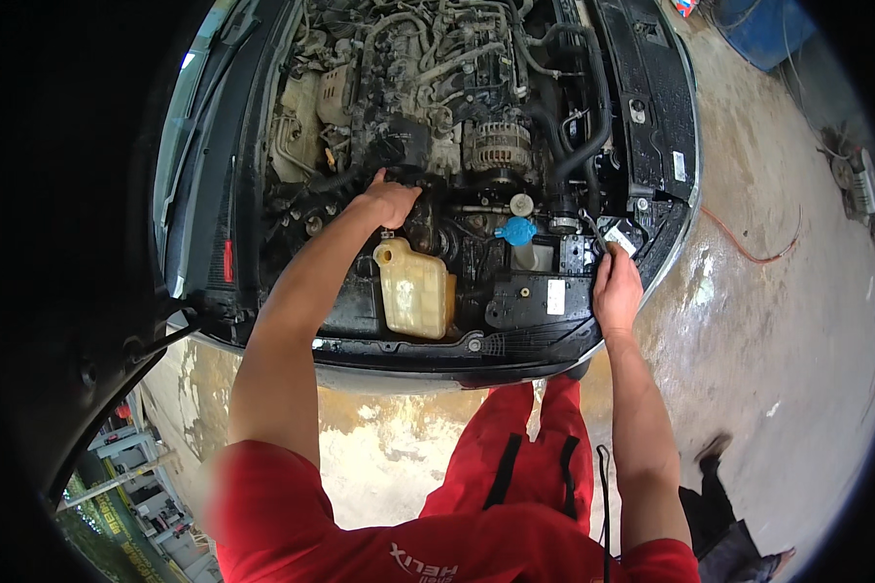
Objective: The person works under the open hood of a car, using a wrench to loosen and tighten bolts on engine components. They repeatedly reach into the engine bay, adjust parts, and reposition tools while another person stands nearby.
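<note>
My left hand point(391, 202) reaches into the engine bay, just behind the yellowed plastic reservoir point(415, 296). Its fingers are spread against dark parts below the black engine cover point(399, 146), and nothing shows in it; some fingertips are hidden. At the right front corner, my right hand point(617, 291) is closed around a slim metal wrench point(595, 231). The wrench's far end points toward the hoses beside the black front panel. Between my hands stands a filler neck with a bright blue cap point(515, 230).
An alternator point(501, 146) and several hoses fill the far side of the bay. A red-handled tool point(228, 260) lies along the left edge. The dark raised panel point(58, 291) borders the left. A red hose point(763, 257) and a blue barrel point(760, 31) are on the right floor.
</note>
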The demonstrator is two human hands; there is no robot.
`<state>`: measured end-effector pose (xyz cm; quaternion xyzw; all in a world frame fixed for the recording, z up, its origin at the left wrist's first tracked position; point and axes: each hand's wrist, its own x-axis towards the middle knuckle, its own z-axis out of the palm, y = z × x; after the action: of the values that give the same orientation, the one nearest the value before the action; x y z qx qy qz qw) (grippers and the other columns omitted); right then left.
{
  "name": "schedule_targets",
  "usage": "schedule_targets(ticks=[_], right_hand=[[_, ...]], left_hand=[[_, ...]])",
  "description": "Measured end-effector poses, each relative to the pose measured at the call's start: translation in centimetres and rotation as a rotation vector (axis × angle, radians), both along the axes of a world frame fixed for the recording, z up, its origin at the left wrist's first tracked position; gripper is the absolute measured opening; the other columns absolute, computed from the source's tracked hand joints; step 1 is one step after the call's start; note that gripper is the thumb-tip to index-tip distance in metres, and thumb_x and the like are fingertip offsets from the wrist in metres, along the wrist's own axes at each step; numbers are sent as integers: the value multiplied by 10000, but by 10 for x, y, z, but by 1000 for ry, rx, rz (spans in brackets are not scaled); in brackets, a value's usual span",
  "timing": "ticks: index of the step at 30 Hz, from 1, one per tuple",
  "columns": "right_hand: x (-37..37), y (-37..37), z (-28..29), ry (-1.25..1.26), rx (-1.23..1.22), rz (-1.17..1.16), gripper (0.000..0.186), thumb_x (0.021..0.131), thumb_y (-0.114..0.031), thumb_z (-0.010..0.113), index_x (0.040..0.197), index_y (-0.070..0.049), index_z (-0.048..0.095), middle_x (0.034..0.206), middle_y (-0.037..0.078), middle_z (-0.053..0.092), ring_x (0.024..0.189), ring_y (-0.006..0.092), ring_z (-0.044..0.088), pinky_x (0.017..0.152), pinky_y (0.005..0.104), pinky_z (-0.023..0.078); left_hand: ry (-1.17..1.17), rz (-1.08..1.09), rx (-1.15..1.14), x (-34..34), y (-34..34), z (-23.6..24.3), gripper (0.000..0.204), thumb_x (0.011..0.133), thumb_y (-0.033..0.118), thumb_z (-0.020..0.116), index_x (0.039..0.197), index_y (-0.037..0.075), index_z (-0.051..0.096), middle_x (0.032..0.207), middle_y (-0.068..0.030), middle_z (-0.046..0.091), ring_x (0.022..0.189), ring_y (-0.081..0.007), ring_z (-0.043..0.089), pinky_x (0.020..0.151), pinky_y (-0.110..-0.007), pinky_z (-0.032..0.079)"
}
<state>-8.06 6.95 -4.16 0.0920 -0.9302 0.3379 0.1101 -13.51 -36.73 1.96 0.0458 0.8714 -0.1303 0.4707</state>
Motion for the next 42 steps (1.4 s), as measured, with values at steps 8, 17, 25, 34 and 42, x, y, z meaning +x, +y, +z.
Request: schedule_targets(ticks=[8, 17, 25, 34, 42], right_hand=[[0, 0, -3, -1, 21, -23, 214, 1026, -129, 615, 1223, -50, 647, 968, 209, 714, 908, 412, 686, 817, 495, 546], [-2, 0, -4, -6, 6, -17, 213, 1035, -132, 607, 1230, -55, 642, 1009, 191, 728, 937, 394, 696, 843, 482, 550], [-1, 1, -5, -21, 6, -17, 223, 1034, -136, 607, 1240, -57, 642, 1020, 188, 729, 951, 391, 695, 856, 480, 546], [0, 1, -1, -133, -9, -20, 250, 1063, -152, 570, 1271, -33, 642, 1167, 221, 721, 1076, 417, 686, 943, 464, 539], [-1, 1, -2, -140, -18, -36, 248, 1059, -155, 580, 1271, -46, 647, 1161, 218, 726, 1067, 419, 692, 932, 461, 547]], left_hand=[[-30, -52, 19, -5, -2, 3, 837, 839, 103, 792, 1590, 68, 423, 1314, -156, 705, 1325, -325, 601, 1265, -552, 228], [-5, -80, 14, -5, 1, 5, 808, 814, 165, 863, 1511, 37, 474, 1219, -187, 714, 1326, -346, 586, 1279, -537, 222], [38, -117, 2, -2, 3, 7, 773, 816, 173, 867, 1481, 8, 508, 1226, -143, 733, 1302, -334, 607, 1256, -537, 253], [-18, -109, -36, -3, -4, -3, 936, 864, 204, 816, 1648, 94, 316, 1379, -176, 666, 1373, -338, 552, 1264, -516, 230], [-5, -42, 8, -3, -1, -3, 785, 861, 110, 801, 1555, 64, 436, 1272, -159, 711, 1307, -325, 605, 1229, -532, 264]])
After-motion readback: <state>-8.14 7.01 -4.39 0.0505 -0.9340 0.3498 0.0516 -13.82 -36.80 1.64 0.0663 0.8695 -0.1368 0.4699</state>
